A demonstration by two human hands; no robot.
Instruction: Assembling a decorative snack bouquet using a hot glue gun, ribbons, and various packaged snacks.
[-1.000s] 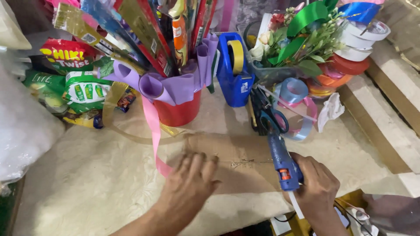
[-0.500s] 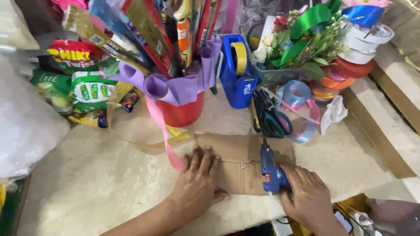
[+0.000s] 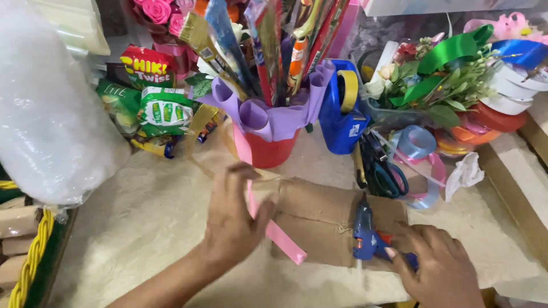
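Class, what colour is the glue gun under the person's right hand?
Blue, with a small orange-red trigger part: the glue gun lies on brown cardboard beneath the right hand. Head view.

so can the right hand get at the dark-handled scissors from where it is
Probably yes. The right hand rests on the blue glue gun, and the dark-handled scissors lie uncovered just beyond the brown cardboard sheet, but the hand must let go of the gun first.

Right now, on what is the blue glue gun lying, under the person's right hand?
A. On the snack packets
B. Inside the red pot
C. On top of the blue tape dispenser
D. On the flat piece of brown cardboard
D: the blue glue gun lies flat on the brown cardboard, with the right hand resting on its handle end.
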